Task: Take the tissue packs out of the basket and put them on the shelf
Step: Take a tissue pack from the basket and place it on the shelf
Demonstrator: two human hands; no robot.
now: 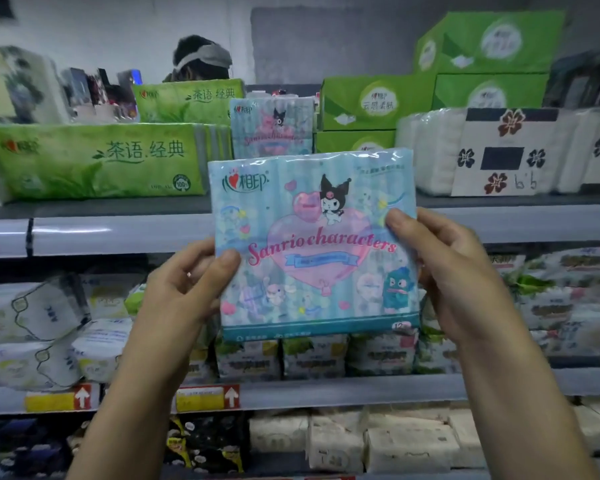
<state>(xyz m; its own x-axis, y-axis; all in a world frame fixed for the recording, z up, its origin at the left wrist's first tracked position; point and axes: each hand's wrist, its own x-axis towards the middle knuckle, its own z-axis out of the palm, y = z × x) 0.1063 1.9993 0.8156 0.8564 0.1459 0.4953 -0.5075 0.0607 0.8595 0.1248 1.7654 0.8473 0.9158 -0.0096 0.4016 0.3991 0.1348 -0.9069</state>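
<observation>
A light-blue cartoon-print tissue pack (312,244) is held upright in front of the upper shelf (118,233). My left hand (187,289) grips its lower left edge, thumb on the front. My right hand (444,268) grips its right edge, thumb on the front face too. Behind it, a matching blue pack (272,128) stands on the shelf, in a gap between green packs. The basket is out of view.
Long green tissue packs (94,161) lie left of the gap, green boxes (374,105) right of it, then white packs with flower labels (499,154). Lower shelves are crowded with tissue packs (312,355). A person's head (201,60) shows behind the shelf.
</observation>
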